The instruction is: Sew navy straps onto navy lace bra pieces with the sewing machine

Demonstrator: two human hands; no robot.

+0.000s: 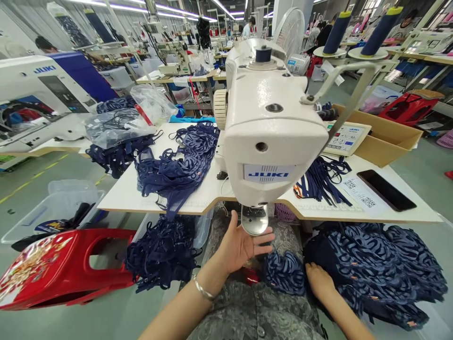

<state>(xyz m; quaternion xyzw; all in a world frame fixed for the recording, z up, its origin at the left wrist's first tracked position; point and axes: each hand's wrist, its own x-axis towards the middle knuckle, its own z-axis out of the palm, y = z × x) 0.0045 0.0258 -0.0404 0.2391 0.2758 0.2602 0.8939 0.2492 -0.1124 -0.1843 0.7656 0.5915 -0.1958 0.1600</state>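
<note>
My left hand [244, 243] is held palm up with fingers spread beneath the sewing machine's [272, 137] round metal plate [255, 219]; nothing lies in it. To the right, my right hand [319, 279] rests against the edge of a big pile of navy patterned bras [382, 264], its fingers curled onto the dark cloth and partly hidden. Which piece it pinches, if any, I cannot make out. Between the hands, a navy patterned bra piece [284, 273] sits on my lap.
More navy garments [184, 160] cover the table's left side, and others [164, 252] hang below it. Navy straps [323, 179], a phone [386, 190] and a cardboard box [389, 139] lie at right. A red stool [67, 264] stands at lower left.
</note>
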